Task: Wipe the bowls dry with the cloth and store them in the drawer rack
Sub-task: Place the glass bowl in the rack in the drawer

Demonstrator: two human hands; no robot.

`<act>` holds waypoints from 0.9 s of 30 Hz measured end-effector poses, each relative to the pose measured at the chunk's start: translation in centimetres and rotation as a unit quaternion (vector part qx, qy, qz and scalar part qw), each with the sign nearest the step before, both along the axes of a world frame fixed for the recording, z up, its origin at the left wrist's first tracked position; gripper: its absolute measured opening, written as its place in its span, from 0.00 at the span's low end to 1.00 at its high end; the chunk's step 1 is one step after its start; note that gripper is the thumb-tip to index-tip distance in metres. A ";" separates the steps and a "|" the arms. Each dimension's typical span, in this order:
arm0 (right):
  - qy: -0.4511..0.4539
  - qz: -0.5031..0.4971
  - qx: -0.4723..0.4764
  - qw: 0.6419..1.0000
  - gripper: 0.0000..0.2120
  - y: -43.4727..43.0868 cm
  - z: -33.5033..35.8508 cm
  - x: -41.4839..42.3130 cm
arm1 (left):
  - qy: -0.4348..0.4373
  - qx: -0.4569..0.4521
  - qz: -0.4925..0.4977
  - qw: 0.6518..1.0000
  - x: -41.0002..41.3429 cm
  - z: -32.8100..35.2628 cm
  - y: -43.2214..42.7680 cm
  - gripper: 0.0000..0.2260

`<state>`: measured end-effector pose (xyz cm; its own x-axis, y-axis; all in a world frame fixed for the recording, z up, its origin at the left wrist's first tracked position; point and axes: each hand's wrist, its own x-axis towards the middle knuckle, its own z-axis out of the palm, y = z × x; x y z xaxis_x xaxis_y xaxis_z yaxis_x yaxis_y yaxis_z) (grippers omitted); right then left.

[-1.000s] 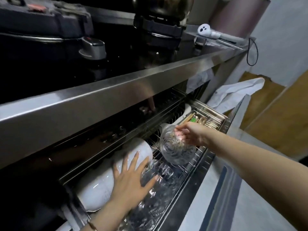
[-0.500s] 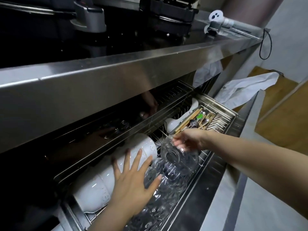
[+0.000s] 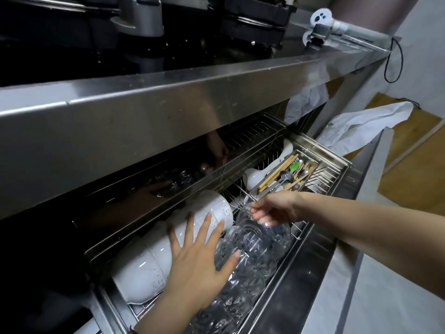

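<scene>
Over the pulled-out drawer rack (image 3: 333,173), right grip (image 3: 274,208) pinches 1 glass bowl (image 3: 262,239) by its rim at the end of the glass row (image 3: 240,283), left grip (image 3: 197,263) lies flat with fingers spread, steadying that row; the bowl should probably be seated gently against its neighbour before release.

Glass bowls (image 3: 255,259), individual outlines indistinct
</scene>
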<state>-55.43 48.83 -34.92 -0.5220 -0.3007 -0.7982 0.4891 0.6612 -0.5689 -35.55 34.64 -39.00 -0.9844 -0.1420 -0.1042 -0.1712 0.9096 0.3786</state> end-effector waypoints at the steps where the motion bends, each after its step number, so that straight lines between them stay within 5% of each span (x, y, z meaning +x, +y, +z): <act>1: -0.005 0.004 0.003 1.000 0.10 0.0 0.1 0.0 | 0.001 0.000 0.000 1.000 0.0 0.0 0.0 0.34; 20: -0.035 0.058 0.040 0.997 0.08 -0.3 -0.1 0.2 | -0.005 -0.006 -0.002 1.000 0.0 -0.1 0.1 0.35; 27: -0.001 0.168 0.116 0.979 0.15 -0.7 0.3 0.6 | -0.006 0.000 -0.002 1.000 0.0 0.0 0.1 0.35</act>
